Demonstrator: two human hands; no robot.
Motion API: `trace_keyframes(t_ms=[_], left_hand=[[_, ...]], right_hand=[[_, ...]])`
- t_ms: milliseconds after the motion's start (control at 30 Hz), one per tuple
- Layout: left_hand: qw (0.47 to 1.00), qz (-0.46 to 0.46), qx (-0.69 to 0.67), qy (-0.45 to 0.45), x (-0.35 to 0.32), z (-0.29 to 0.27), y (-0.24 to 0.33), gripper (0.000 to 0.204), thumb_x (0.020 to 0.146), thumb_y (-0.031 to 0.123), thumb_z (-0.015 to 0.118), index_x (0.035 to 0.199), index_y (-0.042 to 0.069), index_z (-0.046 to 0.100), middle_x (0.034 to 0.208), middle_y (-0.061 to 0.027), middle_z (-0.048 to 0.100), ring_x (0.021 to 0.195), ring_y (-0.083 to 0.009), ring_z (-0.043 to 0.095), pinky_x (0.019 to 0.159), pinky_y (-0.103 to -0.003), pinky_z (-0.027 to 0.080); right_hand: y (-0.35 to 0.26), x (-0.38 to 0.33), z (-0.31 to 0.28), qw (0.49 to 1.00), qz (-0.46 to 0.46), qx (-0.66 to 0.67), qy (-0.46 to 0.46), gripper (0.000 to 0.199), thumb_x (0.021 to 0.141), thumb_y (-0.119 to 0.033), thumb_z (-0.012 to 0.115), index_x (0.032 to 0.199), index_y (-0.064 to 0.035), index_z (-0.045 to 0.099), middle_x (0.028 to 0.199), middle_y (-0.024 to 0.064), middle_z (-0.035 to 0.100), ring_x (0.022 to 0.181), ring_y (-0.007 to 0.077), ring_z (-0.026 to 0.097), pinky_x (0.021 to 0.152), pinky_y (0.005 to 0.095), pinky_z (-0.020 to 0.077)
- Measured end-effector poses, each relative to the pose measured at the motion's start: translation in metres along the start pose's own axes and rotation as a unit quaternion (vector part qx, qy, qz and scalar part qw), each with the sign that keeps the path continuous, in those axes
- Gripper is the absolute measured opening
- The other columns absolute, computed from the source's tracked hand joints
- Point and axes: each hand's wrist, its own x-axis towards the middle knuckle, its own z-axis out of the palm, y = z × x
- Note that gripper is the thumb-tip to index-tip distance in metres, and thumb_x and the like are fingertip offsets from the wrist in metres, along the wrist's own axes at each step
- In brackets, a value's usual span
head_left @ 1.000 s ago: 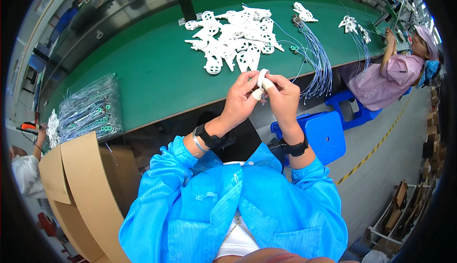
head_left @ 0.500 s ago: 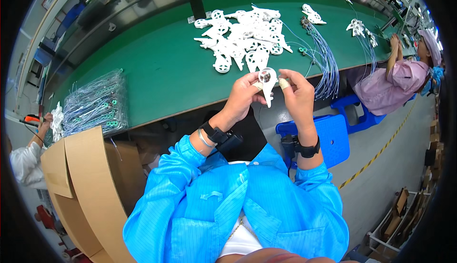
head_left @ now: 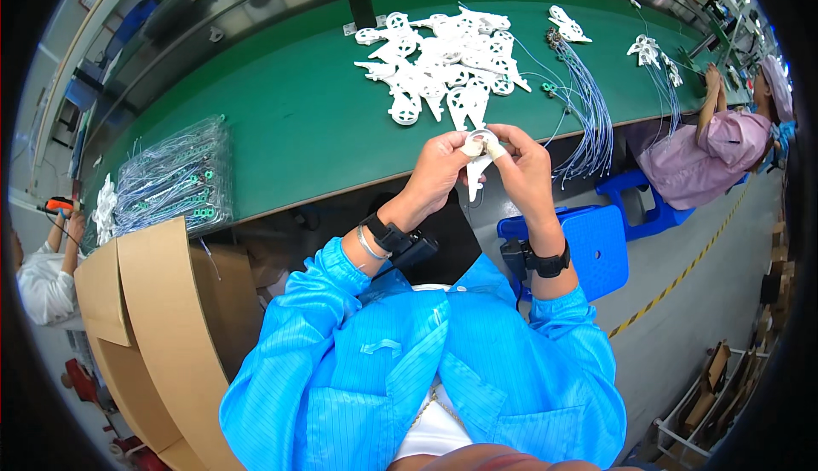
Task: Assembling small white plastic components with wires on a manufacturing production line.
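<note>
Just off the table's front edge, both of my hands hold one white plastic part, which has a round head and a tapering tail. My left hand is closed on the left side of its head. From the right, my right hand pinches the head, with the thumb pressed over its middle. The thumbs cover most of what sits inside the ring. Beyond my hands lies a loose pile of similar white parts on the green table.
Right of the pile, a bundle of blue-white cables hangs over the table edge. At left lie bagged cables above an open cardboard box. A blue stool stands at my right. Co-workers sit at right and far left.
My right hand has come in from beside the white part and now grips its head, the thumb over the middle. The view has shifted slightly.
</note>
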Motion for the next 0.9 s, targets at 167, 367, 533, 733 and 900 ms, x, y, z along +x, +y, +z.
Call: trace_keyframes(t_ms=[167,367,533,733,900], left_hand=[[0.999,0.040,-0.022,-0.017,0.000,0.001,-0.007,0.022,0.090,0.017,0.057,0.102,0.000,0.057,0.083,-0.0055,0.063,0.063,-0.0090,0.058,0.054,-0.022,0.050],[0.998,0.059,-0.025,0.000,-0.004,0.003,-0.011,0.019,0.090,0.018,0.056,0.100,0.001,0.057,0.084,-0.0055,0.062,0.065,-0.0089,0.058,0.056,-0.022,0.049],[0.998,0.044,-0.046,0.030,-0.005,0.010,-0.007,0.020,0.092,0.017,0.052,0.104,0.001,0.056,0.088,-0.0050,0.062,0.073,-0.0101,0.061,0.059,-0.023,0.051],[0.994,0.063,-0.086,0.038,-0.011,0.014,-0.005,0.024,0.094,0.016,0.045,0.110,0.000,0.054,0.091,-0.0060,0.062,0.078,-0.0108,0.061,0.063,-0.025,0.054],[0.995,0.074,-0.062,0.031,-0.012,0.011,-0.002,0.026,0.096,0.017,0.043,0.110,-0.002,0.055,0.090,-0.0074,0.062,0.075,-0.0120,0.062,0.061,-0.026,0.054]], right_hand=[[-0.014,-0.003,-0.001,0.999,-0.018,-0.044,0.004,0.022,0.080,-0.002,0.059,0.102,0.0015,0.063,0.084,0.0111,0.066,0.063,0.0133,0.061,0.058,0.0269,0.0485],[-0.016,-0.003,-0.003,0.983,-0.149,-0.107,-0.011,0.024,0.079,0.000,0.058,0.102,-0.0008,0.064,0.084,0.0124,0.064,0.063,0.0208,0.062,0.059,0.0282,0.0492],[-0.026,-0.011,0.000,0.942,-0.221,-0.247,0.047,0.029,0.068,0.001,0.065,0.097,-0.0050,0.065,0.097,0.0105,0.061,0.083,0.0270,0.059,0.070,0.0352,0.0479],[-0.035,-0.012,0.006,0.915,-0.236,-0.314,0.091,0.032,0.060,0.000,0.069,0.092,-0.0044,0.065,0.086,0.0086,0.057,0.079,0.0271,0.055,0.066,0.0365,0.0458],[-0.026,-0.007,0.005,0.917,-0.275,-0.286,0.040,0.031,0.060,0.003,0.067,0.091,-0.0030,0.065,0.082,0.0086,0.058,0.075,0.0270,0.055,0.064,0.0364,0.0465]])
